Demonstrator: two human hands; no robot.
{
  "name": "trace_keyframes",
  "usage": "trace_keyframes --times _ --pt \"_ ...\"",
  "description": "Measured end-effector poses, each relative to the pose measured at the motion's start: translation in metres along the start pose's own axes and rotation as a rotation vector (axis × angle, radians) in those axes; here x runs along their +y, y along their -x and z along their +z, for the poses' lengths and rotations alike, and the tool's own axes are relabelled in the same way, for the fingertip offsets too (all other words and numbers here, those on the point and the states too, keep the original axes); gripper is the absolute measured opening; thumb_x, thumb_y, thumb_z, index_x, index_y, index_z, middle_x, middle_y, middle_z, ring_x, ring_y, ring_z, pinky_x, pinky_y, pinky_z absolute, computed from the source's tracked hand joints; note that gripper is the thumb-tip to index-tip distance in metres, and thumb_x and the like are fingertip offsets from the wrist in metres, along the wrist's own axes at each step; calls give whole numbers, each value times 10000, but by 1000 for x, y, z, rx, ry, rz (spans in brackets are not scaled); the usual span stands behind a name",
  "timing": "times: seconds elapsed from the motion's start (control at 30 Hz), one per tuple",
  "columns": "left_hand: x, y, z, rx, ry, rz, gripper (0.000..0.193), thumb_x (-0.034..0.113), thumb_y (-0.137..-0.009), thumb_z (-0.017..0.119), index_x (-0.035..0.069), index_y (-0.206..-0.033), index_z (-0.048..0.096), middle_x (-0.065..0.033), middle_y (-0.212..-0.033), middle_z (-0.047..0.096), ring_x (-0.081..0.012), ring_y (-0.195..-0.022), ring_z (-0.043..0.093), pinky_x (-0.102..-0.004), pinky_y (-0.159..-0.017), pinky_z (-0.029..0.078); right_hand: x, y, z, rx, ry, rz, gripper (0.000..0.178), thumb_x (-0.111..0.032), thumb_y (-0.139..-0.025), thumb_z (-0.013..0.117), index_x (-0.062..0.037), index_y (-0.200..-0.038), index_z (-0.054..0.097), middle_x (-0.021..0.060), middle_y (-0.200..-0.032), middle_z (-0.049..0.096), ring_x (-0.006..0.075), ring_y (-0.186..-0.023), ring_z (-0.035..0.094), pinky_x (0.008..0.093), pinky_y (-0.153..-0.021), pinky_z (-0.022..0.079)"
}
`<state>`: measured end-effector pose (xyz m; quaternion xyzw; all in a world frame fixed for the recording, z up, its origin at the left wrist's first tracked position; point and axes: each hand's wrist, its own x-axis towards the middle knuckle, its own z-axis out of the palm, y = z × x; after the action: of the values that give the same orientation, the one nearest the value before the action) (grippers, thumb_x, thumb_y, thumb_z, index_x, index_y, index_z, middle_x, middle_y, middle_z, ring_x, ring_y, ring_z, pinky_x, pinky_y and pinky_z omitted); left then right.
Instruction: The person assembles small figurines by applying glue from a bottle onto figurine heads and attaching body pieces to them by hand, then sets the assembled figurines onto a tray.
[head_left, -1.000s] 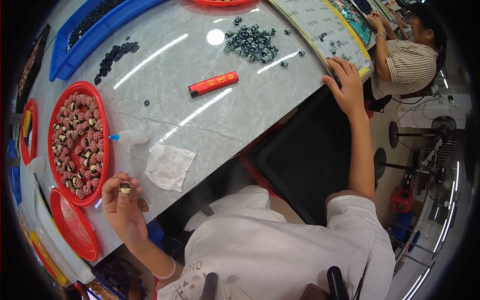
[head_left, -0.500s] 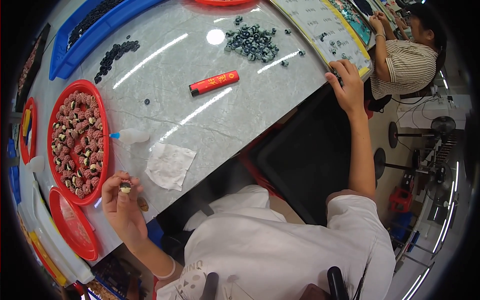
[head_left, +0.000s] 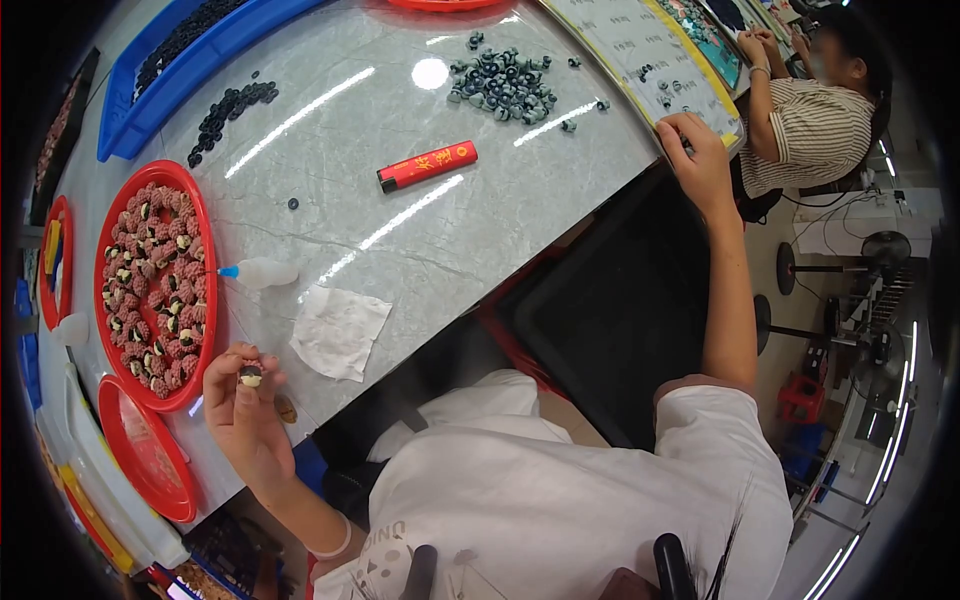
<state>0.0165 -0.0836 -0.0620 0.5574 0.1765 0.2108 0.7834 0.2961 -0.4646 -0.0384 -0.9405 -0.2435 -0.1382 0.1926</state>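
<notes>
Pinched upright between the thumb and fingers of my left hand [head_left: 245, 415] is a small figure piece [head_left: 250, 377], dark on top and cream below, with a bit of pink behind. That hand is raised beside a red round tray [head_left: 208, 350] of similar pink, dark and cream pieces [head_left: 160, 275]. My right arm stretches to the far right, where my right hand [head_left: 700, 165] sits at the near corner of a yellow-edged board [head_left: 715, 105]. Its fingers are curled together, and whatever is in them is hidden. Several small grey-green pieces [head_left: 672, 90] lie on the board close by.
A heap of grey-green pieces [head_left: 505, 85], a red lighter [head_left: 428, 167], dark rings [head_left: 225, 120], a white bottle with blue tip [head_left: 268, 273] and a white cloth [head_left: 342, 332] lie on the grey table [head_left: 330, 210]. A blue bin [head_left: 125, 120] stands far left. A person [head_left: 815, 125] sits at right.
My right hand has shifted slightly at the board's corner, its fingers curling closer together over the edge. My left hand holds its piece almost still.
</notes>
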Motion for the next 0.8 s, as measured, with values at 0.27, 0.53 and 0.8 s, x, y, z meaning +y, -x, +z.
trace_keyframes --times 0.27,0.53,0.8 --pt "0 0 0 -10 -6 2 259 138 -789 554 1 -991 468 -111 -1007 459 -188 -861 519 -269 -736 449 7 -9 0 -8 46 11 204 -154 -788 499 41 -809 558 145 -736 579 226 -649 551 273 -610 413" --pt "1 0 0 -8 0 4 258 132 -787 553 -3 -991 470 -117 -1004 461 -189 -860 519 -272 -739 449 5 -15 2 -8 34 62 233 -188 -772 526 42 -772 567 157 -618 541 202 -550 520 274 -535 391" --pt "0 -1 0 -8 1 7 265 136 -783 559 -3 -990 470 -119 -1002 462 -186 -853 521 -270 -733 449 19 -23 2 57 -72 124 250 -205 -788 521 30 -730 583 56 -538 515 84 -493 434 226 -475 346"
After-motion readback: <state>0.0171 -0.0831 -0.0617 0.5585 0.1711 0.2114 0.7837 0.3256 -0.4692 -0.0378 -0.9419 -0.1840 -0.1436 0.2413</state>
